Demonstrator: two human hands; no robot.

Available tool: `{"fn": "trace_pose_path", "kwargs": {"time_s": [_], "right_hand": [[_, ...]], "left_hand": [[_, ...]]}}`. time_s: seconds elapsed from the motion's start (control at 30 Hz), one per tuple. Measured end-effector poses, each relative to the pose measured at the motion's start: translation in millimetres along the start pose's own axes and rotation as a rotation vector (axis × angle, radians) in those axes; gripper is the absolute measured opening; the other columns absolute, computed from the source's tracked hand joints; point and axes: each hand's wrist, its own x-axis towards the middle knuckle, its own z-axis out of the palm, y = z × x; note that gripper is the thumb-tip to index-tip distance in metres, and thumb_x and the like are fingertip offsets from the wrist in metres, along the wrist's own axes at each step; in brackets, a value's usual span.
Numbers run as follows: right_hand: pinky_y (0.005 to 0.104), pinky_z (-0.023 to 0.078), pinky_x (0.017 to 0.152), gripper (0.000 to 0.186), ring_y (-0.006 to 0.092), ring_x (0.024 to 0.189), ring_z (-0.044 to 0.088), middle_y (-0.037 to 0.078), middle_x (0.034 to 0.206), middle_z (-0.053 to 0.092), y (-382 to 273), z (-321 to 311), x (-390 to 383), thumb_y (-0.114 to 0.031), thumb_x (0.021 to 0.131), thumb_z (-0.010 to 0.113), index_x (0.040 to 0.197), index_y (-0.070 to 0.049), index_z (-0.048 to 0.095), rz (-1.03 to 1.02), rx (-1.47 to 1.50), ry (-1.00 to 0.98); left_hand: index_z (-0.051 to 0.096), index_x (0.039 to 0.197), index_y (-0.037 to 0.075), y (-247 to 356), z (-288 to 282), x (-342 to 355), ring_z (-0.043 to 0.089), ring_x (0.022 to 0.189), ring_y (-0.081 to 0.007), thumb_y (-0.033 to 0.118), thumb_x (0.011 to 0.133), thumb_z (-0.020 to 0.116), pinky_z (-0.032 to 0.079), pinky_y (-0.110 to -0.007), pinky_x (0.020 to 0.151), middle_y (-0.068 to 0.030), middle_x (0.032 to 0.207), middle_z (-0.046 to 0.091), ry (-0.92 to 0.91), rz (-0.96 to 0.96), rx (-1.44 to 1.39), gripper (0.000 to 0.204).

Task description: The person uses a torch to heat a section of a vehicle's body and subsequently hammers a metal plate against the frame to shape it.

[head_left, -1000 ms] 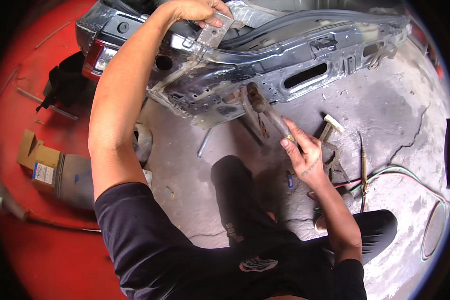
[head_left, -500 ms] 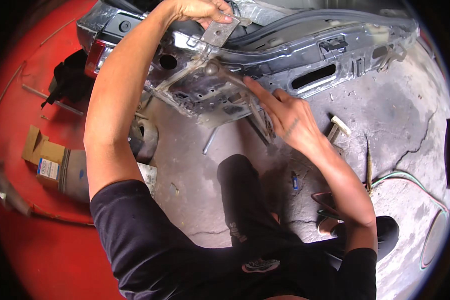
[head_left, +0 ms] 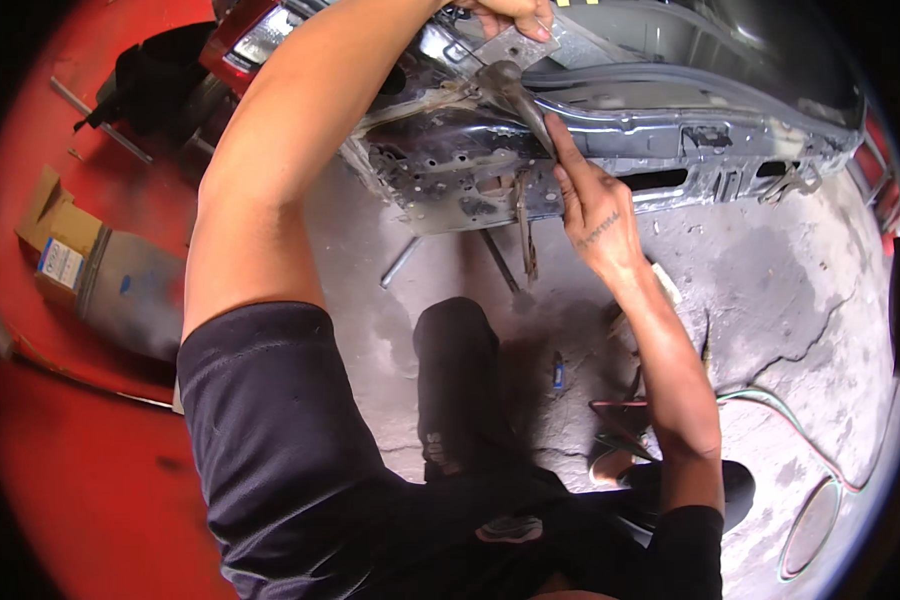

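Observation:
At the top, my left hand (head_left: 513, 14) pinches a flat grey metal plate (head_left: 522, 47), pressed to the upper part of a bare metal car body panel (head_left: 440, 150). My right hand (head_left: 598, 210) is closed round a hammer (head_left: 515, 100), its index finger stretched along the handle. The hammer's head is at the plate's lower edge, over the panel's seam; whether it touches cannot be told. Along the panel's top runs a dark rubber seal (head_left: 650, 75). Several holes and rough, torn metal show on the panel's lower left part.
A red tail light (head_left: 240, 40) sits at the panel's left end. On the red surface at left are an opened cardboard box (head_left: 65, 235) and a black piece (head_left: 155, 75). Thin hoses (head_left: 810, 440) and a small blue item (head_left: 558, 372) lie on the cracked concrete floor (head_left: 760, 290).
The hammer's head has gone up from the lower panel to the plate's edge. My right hand has risen slightly with it. The whole view has shifted; my left hand still holds the plate.

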Motion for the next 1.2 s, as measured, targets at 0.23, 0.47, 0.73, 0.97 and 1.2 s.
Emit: {"fn": "trace_pose_path", "kwargs": {"time_s": [0.23,0.47,0.73,0.97,1.2], "right_hand": [[0.0488,0.056,0.077,0.054,0.0451,0.087,0.072,0.026,0.097,0.072,-22,-11,0,-0.010,0.105,0.056,0.156,-0.025,0.045,0.125,0.101,-0.025],[0.0498,0.055,0.072,0.060,0.0433,0.083,0.072,0.024,0.091,0.071,-7,6,-5,-0.010,0.103,0.059,0.157,-0.029,0.043,0.032,-0.093,-0.014],[0.0519,0.052,0.067,0.062,0.0442,0.077,0.070,0.025,0.085,0.069,-10,13,1,-0.011,0.102,0.060,0.158,-0.030,0.040,0.056,-0.147,-0.033],[0.0526,0.051,0.067,0.062,0.0456,0.075,0.068,0.026,0.084,0.068,-19,5,-2,-0.012,0.103,0.059,0.159,-0.030,0.039,0.134,-0.187,-0.085],[0.0538,0.051,0.068,0.061,0.0472,0.079,0.069,0.026,0.090,0.070,-16,0,2,-0.014,0.104,0.058,0.158,-0.031,0.038,0.152,-0.232,-0.108]], "left_hand": [[0.075,0.097,0.006,-6,5,-6,0.059,0.064,-0.0127,0.016,0.092,0.075,0.050,-0.030,0.056,-0.0010,0.079,0.067,-0.026,0.057,-0.186,0.010],[0.074,0.108,0.005,-5,2,-1,0.059,0.078,-0.0163,0.019,0.090,0.078,0.053,-0.033,0.067,-0.0046,0.092,0.067,0.055,0.114,0.033,0.024],[0.074,0.090,0.005,-12,-7,0,0.060,0.070,-0.0164,0.013,0.087,0.075,0.050,-0.035,0.061,-0.0053,0.079,0.066,-0.018,0.107,-0.031,0.009],[0.073,0.089,0.005,-12,-10,5,0.059,0.068,-0.0165,0.011,0.085,0.075,0.050,-0.035,0.059,-0.0054,0.078,0.066,-0.031,0.179,-0.038,0.008],[0.073,0.087,0.005,-13,-9,8,0.059,0.065,-0.0166,0.010,0.084,0.074,0.049,-0.035,0.058,-0.0056,0.077,0.066,-0.037,0.237,-0.050,0.007]]}}
